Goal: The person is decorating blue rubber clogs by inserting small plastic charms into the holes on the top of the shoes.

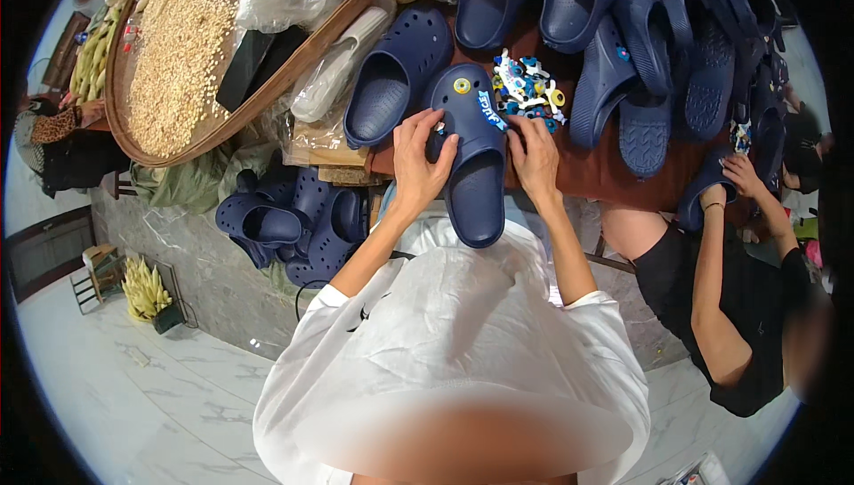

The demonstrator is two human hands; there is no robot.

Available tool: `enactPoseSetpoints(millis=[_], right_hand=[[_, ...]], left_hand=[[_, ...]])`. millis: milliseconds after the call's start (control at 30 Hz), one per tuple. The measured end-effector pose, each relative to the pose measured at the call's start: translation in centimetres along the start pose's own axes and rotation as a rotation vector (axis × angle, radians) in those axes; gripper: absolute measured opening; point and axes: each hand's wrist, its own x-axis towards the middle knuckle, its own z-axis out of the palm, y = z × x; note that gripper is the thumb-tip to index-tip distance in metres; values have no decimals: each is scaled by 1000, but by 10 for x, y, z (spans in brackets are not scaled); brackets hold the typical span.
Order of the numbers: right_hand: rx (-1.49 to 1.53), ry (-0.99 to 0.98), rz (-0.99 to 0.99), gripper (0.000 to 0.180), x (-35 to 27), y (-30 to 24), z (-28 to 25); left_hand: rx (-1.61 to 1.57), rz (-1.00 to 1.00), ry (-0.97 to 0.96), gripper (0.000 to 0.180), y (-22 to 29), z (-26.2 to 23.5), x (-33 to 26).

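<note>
Spreading across the upper part of the view, the dark reddish table [614, 173] carried a crowd of navy clogs [623, 49], leaving little bare room; its near edge ran just under the person's wrists. A wide woven tray of grain [178, 58] sat at the far left, tilted over the table's corner. More navy clogs [294, 227] lay heaped low at the left by the marble wall. One navy clog [476, 165] lay centred before the person, toe away, heel overhanging the table's near edge. Both forearms reached up from the white-shirted body. The left hand [418, 160] curled its grip closed on the clog's left side; the right hand [534, 160] pressed fingers on its right side. A small pile of coloured charms [527, 89] lay just beyond the right hand. A co-worker's hand [743, 173] held another clog at the right
</note>
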Motion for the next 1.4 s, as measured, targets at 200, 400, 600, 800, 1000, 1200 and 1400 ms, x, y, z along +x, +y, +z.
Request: enactPoseSetpoints(millis=[200,400,600,800,1000,1200,1400], right_hand=[[165,23,158,16,11,-2,0],[156,-204,289,47,53,-31,-1],[59,-291,184,40,64,-34,-4],[23,-260,-34,21,66,-33,-3],[45,-133,85,18,57,-5,5],[-124,65,56,22,54,-2,1],[66,91,25,20,48,-34,-11]], left_hand=[[7,23,13,38,-1,-1,4],[118,-92,-55,41,11,-2,18],[162,-179,-142,45,1,-4,25],[206,-157,-207,34,-5,-1,25],[231,-14,-241,25,-8,-2,27],[273,67,-317,20,-12,-4,30],[268,105,-357,19,-19,-7,33]])
